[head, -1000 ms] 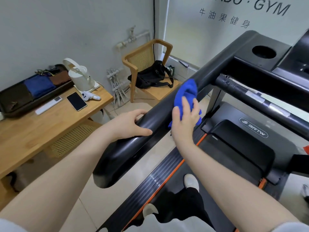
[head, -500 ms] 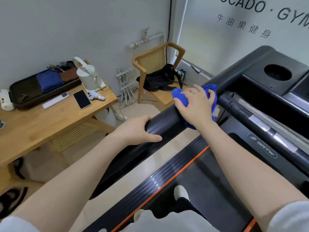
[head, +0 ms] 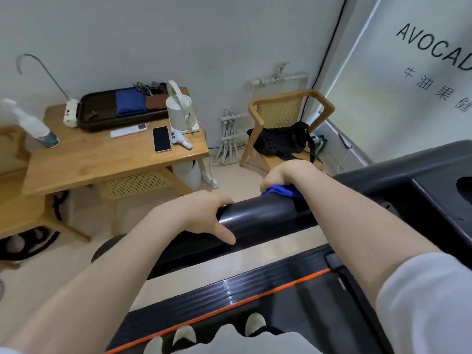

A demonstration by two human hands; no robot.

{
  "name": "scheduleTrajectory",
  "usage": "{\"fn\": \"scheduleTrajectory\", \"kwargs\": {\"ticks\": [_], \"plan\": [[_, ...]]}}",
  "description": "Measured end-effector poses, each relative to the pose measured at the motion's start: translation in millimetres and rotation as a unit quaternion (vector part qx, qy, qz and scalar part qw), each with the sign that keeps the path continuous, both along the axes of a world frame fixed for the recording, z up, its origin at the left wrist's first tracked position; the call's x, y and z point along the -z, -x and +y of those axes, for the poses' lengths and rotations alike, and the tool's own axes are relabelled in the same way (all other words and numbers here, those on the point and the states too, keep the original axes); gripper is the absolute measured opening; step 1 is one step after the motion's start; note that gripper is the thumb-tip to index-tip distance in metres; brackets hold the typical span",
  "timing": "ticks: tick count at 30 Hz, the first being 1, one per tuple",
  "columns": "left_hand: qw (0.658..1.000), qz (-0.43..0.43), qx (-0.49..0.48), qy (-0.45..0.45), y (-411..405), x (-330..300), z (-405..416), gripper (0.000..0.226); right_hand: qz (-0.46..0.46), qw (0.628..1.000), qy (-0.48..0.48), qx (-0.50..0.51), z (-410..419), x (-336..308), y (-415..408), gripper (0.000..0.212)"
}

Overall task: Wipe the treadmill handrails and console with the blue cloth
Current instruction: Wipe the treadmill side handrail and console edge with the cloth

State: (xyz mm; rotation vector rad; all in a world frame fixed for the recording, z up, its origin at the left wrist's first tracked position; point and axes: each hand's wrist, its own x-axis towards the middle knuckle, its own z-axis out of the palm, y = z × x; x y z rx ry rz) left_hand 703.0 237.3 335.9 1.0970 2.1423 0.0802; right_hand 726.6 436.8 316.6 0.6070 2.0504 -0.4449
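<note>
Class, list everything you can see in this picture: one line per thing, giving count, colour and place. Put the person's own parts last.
treadmill handrail: one, black, centre
blue cloth: one, on the handrail's far side
wooden table: one, tan, left
tray: one, black, table back
kettle: one, white, on table
phone: one, dark screen, on table
spray bottle: one, clear, table's left edge
chair: one, wooden, by wall
bag: one, black, on chair
left hand: gripping handrail
right hand: pressing cloth to handrail
</note>
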Motion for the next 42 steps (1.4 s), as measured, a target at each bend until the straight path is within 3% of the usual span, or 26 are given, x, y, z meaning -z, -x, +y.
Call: {"fn": "scheduleTrajectory", "kwargs": {"ticks": [2, 4, 7, 10, 16, 19, 22, 25, 28, 30, 32, 35, 38, 40, 42], "plan": [[0.999, -0.027, -0.041, -0.017, -1, 3, -4, 0.078, -0.05, 0.998, 0.001, -0.048, -4, 5, 5, 0.035], [0.996, -0.046, -0.074, -0.021, -2, 5, -4, 0.08, -0.024, 0.996, 0.045, -0.079, -19, 4, 6, 0.031], [0.994, -0.045, -0.099, 0.006, 0, 4, 0, 0.088, 0.031, 0.989, 0.137, -0.045, -40, -2, 6, 0.041], [0.994, -0.035, -0.097, 0.03, 0, 2, 4, 0.086, 0.027, 0.986, 0.159, -0.044, -36, -1, 5, 0.038], [0.994, -0.041, -0.097, 0.035, 0, 1, 5, 0.079, -0.002, 0.998, 0.066, 0.001, 27, -6, -20, 0.031], [0.994, -0.036, -0.095, 0.034, 1, 3, 5, 0.08, 0.064, 0.997, 0.01, -0.038, 24, -6, -24, 0.03], [0.995, -0.04, -0.091, 0.028, 3, 5, 3, 0.078, 0.254, 0.955, -0.08, -0.131, -14, -1, -31, 0.03], [0.996, -0.031, -0.088, 0.014, 3, 7, 1, 0.078, 0.487, 0.823, -0.249, -0.152, -55, 14, -58, 0.026], [0.996, -0.03, -0.082, -0.001, 2, 7, 0, 0.081, 0.599, 0.75, -0.257, -0.11, -70, 26, -89, 0.028], [0.997, -0.032, -0.072, -0.006, 2, 6, -1, 0.08, 0.628, 0.736, -0.215, -0.136, -60, 31, -106, 0.028], [0.998, -0.023, -0.051, -0.004, 1, 4, -2, 0.076, 0.623, 0.732, -0.255, -0.109, -42, 33, -114, 0.031], [1.0, -0.009, -0.016, -0.013, -1, 2, -4, 0.072, 0.562, 0.749, -0.348, 0.051, -27, 36, -114, 0.038], [0.999, 0.019, 0.01, -0.024, -4, 4, -6, 0.071, 0.52, 0.752, -0.349, 0.206, -44, 33, -109, 0.042], [0.998, 0.043, 0.024, -0.03, -4, 5, -5, 0.066, 0.536, 0.743, -0.337, 0.217, -77, 34, -102, 0.038], [0.997, 0.054, 0.039, -0.043, -5, 7, -3, 0.045, 0.561, 0.742, -0.335, 0.15, -115, 38, -91, 0.035]]}}
